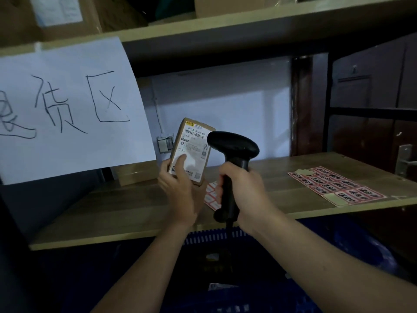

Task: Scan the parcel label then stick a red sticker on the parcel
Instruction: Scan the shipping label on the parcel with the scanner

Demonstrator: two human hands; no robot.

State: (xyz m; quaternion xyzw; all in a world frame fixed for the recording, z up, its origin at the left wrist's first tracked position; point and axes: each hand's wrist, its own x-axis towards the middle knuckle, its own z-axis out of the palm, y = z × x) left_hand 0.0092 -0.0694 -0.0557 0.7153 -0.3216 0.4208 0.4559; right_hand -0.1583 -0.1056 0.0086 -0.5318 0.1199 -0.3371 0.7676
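Fisted right hand (242,188) around scanner (232,154)

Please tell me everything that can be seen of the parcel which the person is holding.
The parcel is a small brown cardboard box, held upright and slightly tilted above the wooden shelf. A white printed label with barcodes covers most of its front. The left hand grips it from below, with the thumb pressed on the label. The head of the black scanner overlaps its right edge. No red sticker shows on it.
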